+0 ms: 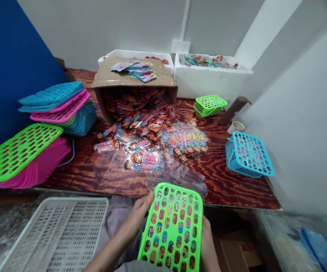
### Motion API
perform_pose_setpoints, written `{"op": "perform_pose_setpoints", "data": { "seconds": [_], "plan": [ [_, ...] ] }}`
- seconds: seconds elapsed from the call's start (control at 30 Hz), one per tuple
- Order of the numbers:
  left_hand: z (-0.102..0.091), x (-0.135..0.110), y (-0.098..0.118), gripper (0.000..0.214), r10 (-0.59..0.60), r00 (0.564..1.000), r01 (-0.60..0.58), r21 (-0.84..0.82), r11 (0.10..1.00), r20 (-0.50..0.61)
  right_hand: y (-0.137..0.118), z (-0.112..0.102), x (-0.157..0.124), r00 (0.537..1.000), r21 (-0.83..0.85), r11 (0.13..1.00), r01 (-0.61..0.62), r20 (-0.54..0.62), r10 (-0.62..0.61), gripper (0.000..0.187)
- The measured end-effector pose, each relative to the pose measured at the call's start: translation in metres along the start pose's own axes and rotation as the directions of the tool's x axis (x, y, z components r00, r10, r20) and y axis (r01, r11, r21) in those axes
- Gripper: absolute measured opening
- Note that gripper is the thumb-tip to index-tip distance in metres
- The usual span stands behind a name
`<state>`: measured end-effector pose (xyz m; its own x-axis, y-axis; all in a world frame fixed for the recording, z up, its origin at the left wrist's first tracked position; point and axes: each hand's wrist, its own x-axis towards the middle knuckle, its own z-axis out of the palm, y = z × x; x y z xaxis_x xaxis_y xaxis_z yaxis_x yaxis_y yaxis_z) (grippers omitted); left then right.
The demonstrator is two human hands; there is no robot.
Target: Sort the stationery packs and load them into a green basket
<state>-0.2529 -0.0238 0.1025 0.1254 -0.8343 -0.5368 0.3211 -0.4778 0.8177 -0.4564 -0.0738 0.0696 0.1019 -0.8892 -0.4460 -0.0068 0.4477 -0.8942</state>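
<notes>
A green perforated lid [172, 226] covers a basket filled with colourful packets, held low in front of me at the table's near edge. My left hand [139, 213] grips its left side, fingers curled over the top corner. My right hand [208, 243] holds the right side, mostly hidden behind the basket. A heap of cartoon-head toy packets [155, 141] spills from a tipped cardboard box [132, 81] onto the wooden table [231, 187].
Stacks of green, pink and blue lids [22, 153] lie at left. A white crate [58, 234] sits below left. A blue basket [248, 155] and a green basket [209, 105] stand at right. Two white foam boxes [209, 77] line the back wall.
</notes>
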Motion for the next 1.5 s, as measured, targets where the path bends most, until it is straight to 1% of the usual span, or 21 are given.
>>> {"op": "perform_pose_setpoints", "data": {
  "seconds": [0.07, 0.2, 0.27, 0.33, 0.37, 0.4, 0.43, 0.5, 0.53, 0.6, 0.7, 0.77, 0.8, 0.9, 0.93, 1.0, 1.13, 1.27, 1.33, 1.4, 1.5],
  "plan": [
    [-0.004, 0.005, 0.007, 0.067, 0.002, 1.000, -0.003, 0.080, 0.997, 0.009, -0.002, -0.002, 0.004, 0.999, -0.065, 0.998, 0.000, -0.032, -0.002, 0.033],
    [-0.014, 0.017, 0.025, 0.069, -0.007, 0.998, -0.013, 0.355, 0.935, 0.057, -0.009, -0.011, 0.007, 0.981, -0.197, 0.974, 0.113, -0.136, -0.141, 0.046],
    [-0.017, 0.018, 0.033, 0.067, 0.021, 1.000, -0.023, 0.582, 0.813, 0.011, -0.011, -0.016, 0.006, 0.969, -0.211, 0.959, 0.189, -0.119, -0.218, 0.048],
    [-0.017, 0.014, 0.037, 0.060, 0.138, 0.986, -0.010, 0.777, 0.629, -0.098, -0.012, -0.020, 0.004, 0.941, -0.287, 0.907, 0.308, -0.052, -0.336, 0.042],
    [-0.015, 0.010, 0.038, 0.053, 0.248, 0.958, -0.014, 0.837, 0.547, -0.146, -0.012, -0.022, 0.003, 0.919, -0.338, 0.867, 0.366, -0.015, -0.394, 0.037],
    [-0.014, 0.005, 0.038, 0.044, 0.377, 0.913, -0.046, 0.876, 0.480, -0.159, -0.012, -0.024, 0.002, 0.900, -0.379, 0.830, 0.409, 0.016, -0.436, 0.034],
    [-0.011, 0.001, 0.037, 0.037, 0.499, 0.857, -0.112, 0.901, 0.419, -0.125, -0.013, -0.025, 0.000, 0.886, -0.401, 0.804, 0.438, 0.044, -0.461, 0.033],
    [-0.007, -0.006, 0.033, 0.029, 0.670, 0.740, -0.314, 0.913, 0.258, 0.065, -0.014, -0.025, -0.002, 0.861, -0.423, 0.764, 0.487, 0.088, -0.500, 0.035],
    [-0.005, -0.007, 0.032, 0.026, 0.696, 0.694, -0.408, 0.897, 0.169, 0.185, -0.015, -0.025, -0.003, 0.843, -0.442, 0.733, 0.516, 0.110, -0.527, 0.036],
    [-0.002, -0.005, 0.032, 0.021, 0.669, 0.651, -0.515, 0.856, 0.045, 0.357, -0.018, -0.023, -0.004, 0.785, -0.510, 0.629, 0.587, 0.169, -0.596, 0.033],
    [-0.003, 0.005, 0.035, 0.009, 0.637, 0.608, -0.549, 0.831, -0.095, 0.474, -0.026, -0.023, -0.001, 0.685, -0.600, 0.437, 0.670, 0.275, -0.674, 0.018],
    [-0.005, 0.011, 0.040, 0.014, 0.623, 0.568, -0.562, 0.806, -0.183, 0.538, -0.032, -0.024, 0.003, 0.658, -0.633, 0.357, 0.687, 0.333, -0.676, 0.014],
    [-0.007, 0.014, 0.042, 0.014, 0.619, 0.558, -0.568, 0.798, -0.201, 0.553, -0.035, -0.025, 0.005, 0.658, -0.651, 0.333, 0.682, 0.349, -0.667, 0.014],
    [-0.012, 0.018, 0.047, 0.014, 0.615, 0.575, -0.575, 0.801, -0.165, 0.540, -0.041, -0.028, 0.008, 0.649, -0.691, 0.257, 0.675, 0.390, -0.653, 0.018],
    [-0.013, 0.019, 0.049, 0.016, 0.604, 0.579, -0.583, 0.796, -0.163, 0.548, -0.044, -0.028, 0.009, 0.626, -0.700, 0.208, 0.683, 0.414, -0.661, 0.019],
    [-0.017, 0.021, 0.052, 0.018, 0.560, 0.566, -0.609, 0.765, -0.211, 0.605, -0.048, -0.028, 0.009, 0.568, -0.716, 0.084, 0.694, 0.472, -0.674, 0.018],
    [-0.022, 0.025, 0.056, 0.027, 0.497, 0.480, -0.648, 0.674, -0.355, 0.723, -0.062, -0.022, 0.009, 0.501, -0.725, -0.141, 0.674, 0.590, -0.634, 0.022],
    [-0.023, 0.023, 0.056, 0.028, 0.528, 0.405, -0.641, 0.643, -0.419, 0.747, -0.075, -0.018, 0.013, 0.426, -0.673, -0.285, 0.683, 0.684, -0.593, 0.030],
    [-0.023, 0.018, 0.055, 0.028, 0.551, 0.373, -0.637, 0.638, -0.433, 0.746, -0.077, -0.020, 0.014, 0.410, -0.649, -0.282, 0.706, 0.700, -0.585, 0.031],
    [-0.023, 0.009, 0.053, 0.027, 0.562, 0.355, -0.654, 0.627, -0.422, 0.748, -0.076, -0.023, 0.009, 0.417, -0.623, -0.218, 0.751, 0.703, -0.576, 0.029],
    [-0.026, -0.008, 0.046, 0.028, 0.537, 0.367, -0.708, 0.602, -0.368, 0.760, -0.070, -0.032, -0.006, 0.421, -0.571, -0.107, 0.814, 0.708, -0.568, 0.025]
  ]
}}
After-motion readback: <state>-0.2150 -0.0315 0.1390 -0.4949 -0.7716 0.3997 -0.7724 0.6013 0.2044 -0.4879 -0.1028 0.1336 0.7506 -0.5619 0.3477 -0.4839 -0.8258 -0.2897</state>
